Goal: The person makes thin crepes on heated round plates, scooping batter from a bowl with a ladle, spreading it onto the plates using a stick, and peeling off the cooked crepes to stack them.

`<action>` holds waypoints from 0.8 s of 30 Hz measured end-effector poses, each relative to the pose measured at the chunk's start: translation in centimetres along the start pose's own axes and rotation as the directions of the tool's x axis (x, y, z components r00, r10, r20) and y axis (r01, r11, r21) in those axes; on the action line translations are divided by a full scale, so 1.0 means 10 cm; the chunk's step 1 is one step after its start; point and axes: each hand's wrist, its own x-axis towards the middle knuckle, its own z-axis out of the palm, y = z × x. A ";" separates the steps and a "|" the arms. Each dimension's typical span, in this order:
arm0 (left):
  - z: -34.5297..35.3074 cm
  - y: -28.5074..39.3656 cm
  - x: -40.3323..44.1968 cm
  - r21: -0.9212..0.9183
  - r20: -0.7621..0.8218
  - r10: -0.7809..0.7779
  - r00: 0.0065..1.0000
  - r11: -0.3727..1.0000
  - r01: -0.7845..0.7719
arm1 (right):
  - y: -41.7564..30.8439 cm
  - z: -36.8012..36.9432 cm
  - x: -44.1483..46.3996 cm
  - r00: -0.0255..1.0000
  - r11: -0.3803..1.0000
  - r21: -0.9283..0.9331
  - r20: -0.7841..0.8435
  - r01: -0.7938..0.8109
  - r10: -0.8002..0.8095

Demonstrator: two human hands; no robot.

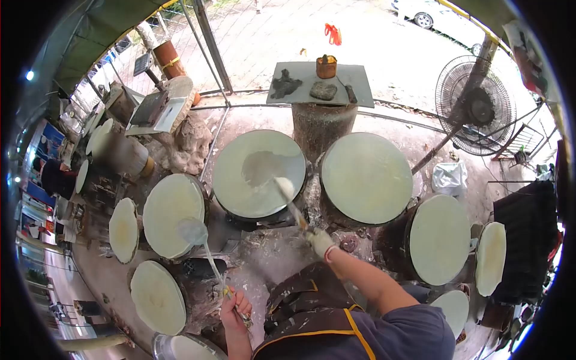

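Observation:
My left hand (237,307) is closed around the handle of a long ladle (193,231). The ladle's bowl, coated in pale batter, hangs over the right edge of a round pale sheet (168,210) on the left griddle. In a light glove, my right hand (321,241) grips a tool with a wooden-looking handle and a whitish rounded head (284,188); its exact kind is unclear. That head is over the pale layer (240,189) on the middle griddle, below a grey, uneven patch.
Several more round griddles with pale sheets surround me, one (367,180) at right of centre. A container (186,349) of whitish liquid stands bottom left. Ahead, a board (354,78) on a stump holds a tin (326,67) and cloths. A fan (477,105) stands right.

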 end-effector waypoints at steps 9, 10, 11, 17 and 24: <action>0.41 -0.46 0.17 0.062 -0.047 -0.022 0.999 0.998 0.025 | 0.26 -0.49 0.77 0.961 0.908 -0.352 -0.072 0.227 -0.268; 0.44 -0.48 0.20 0.070 -0.053 -0.033 0.998 0.997 0.036 | -0.01 -0.64 0.85 0.978 0.936 -0.302 -0.052 0.179 -0.204; 0.45 -0.50 0.22 0.056 -0.057 -0.035 0.998 0.998 0.039 | -0.10 -0.64 0.79 0.977 0.935 -0.290 -0.006 0.203 -0.214; 0.37 -0.38 0.34 0.054 -0.063 -0.059 0.996 0.997 0.063 | 0.09 -0.58 -0.11 0.903 0.896 -0.255 0.335 0.363 -0.270; 0.21 -0.09 0.46 0.012 -0.035 -0.108 0.993 0.994 0.109 | -0.44 -0.71 1.07 0.963 0.968 -0.252 -0.263 -0.006 -0.063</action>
